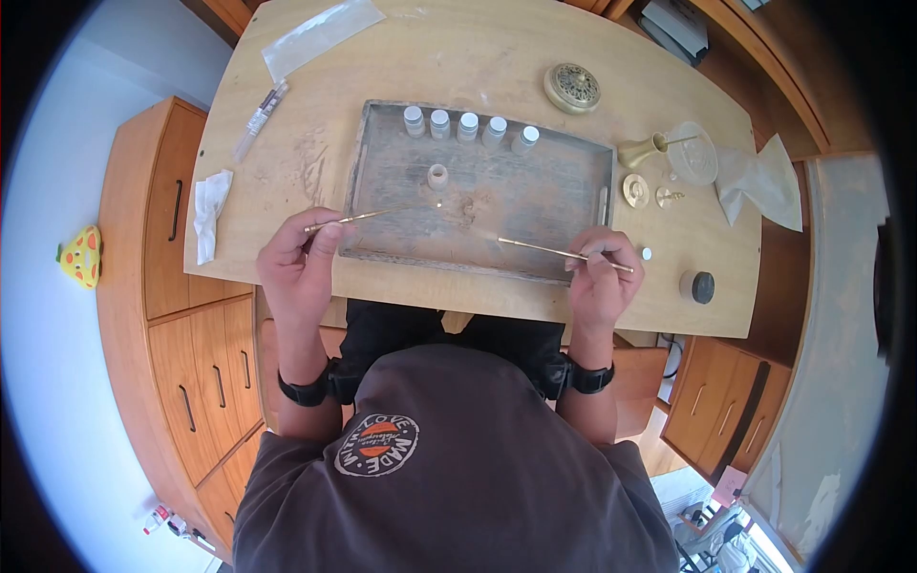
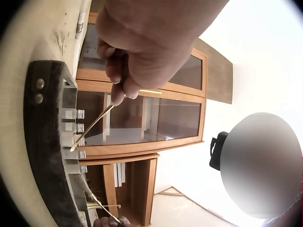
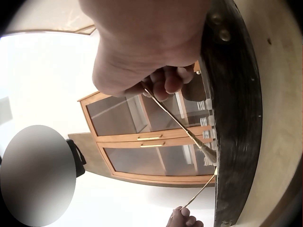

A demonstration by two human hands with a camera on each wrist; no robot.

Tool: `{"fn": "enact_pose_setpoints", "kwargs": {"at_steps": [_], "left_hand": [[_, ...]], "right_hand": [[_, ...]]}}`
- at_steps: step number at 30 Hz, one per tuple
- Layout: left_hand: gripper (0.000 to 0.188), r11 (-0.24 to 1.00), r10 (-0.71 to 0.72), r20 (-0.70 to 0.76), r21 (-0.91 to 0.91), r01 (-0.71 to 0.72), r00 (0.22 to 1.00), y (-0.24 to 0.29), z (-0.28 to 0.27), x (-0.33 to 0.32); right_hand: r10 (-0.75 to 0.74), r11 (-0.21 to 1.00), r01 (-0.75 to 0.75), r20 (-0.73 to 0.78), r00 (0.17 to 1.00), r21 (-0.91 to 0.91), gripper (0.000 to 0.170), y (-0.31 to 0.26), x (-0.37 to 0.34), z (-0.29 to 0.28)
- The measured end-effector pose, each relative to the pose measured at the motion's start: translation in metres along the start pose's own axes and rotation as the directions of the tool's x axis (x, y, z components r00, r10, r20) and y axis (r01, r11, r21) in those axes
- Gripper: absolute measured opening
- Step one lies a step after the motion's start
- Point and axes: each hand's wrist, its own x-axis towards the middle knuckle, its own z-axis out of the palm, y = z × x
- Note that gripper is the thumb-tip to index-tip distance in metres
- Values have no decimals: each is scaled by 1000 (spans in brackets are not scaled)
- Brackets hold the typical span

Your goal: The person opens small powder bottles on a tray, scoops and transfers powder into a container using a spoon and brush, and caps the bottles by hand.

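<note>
Powder (image 1: 468, 208) lies loose in a thin brown patch on the floor of the grey wooden tray (image 1: 401, 260), which sits on the table (image 1: 248, 191). Work is under way, by my reading, neither untouched nor finished; how much remains I cannot tell.

Left hand (image 1: 296, 263): thumb and fingers pinch a slim brass spoon (image 1: 358, 217), its small tip above the tray near the powder. Right hand (image 1: 607, 272): narrow pinch on a brass-handled brush (image 1: 544, 249), bristles pointing toward the patch.

Containers: small open jar (image 1: 437, 177) upright, beyond the spoon; contents I cannot identify. Five bottles (image 1: 467, 126), all capped, stand along the far side.

Obstacles, as I judge them: the raised rim under both tools, and the jar near the spoon tip, which a careless sweep could knock.

Surroundings: pierced brass box (image 1: 573, 88) beyond the tray; brass vase (image 1: 642, 150) and clear dish (image 1: 693, 153) to the right; dark-lidded jar (image 1: 697, 286) nearer the table edge; white tissue (image 1: 210, 215) far left.
</note>
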Motion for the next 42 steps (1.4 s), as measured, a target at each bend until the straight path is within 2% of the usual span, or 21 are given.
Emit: {"fn": "enact_pose_setpoints", "kwargs": {"at_steps": [4,10,16,20,22,38,42], "left_hand": [[10,1000,-15,-9,20,15,1000,-3,2,0],[10,997,-11,-4,82,11,1000,-7,7,0],[10,991,-23,55,131,16,998,-9,9,-1],[10,994,-45,87,107,35,995,-5,13,-1],[10,994,-44,97,102,34,994,-5,14,-2],[11,993,-97,109,76,89,989,-6,21,-3],[11,993,-114,96,48,110,989,-6,21,-3]], "right_hand": [[147,977,-149,-22,989,-155,11,-2,-1,1],[121,942,-87,86,989,-325,7,-4,1,5],[105,927,-36,166,980,-372,10,-3,2,4],[106,928,-33,176,979,-371,10,-4,3,4],[85,938,-25,159,984,-346,4,-3,3,5],[85,960,-56,95,992,-275,7,-3,0,4],[58,984,-46,69,996,-170,11,2,-1,-2]]}}
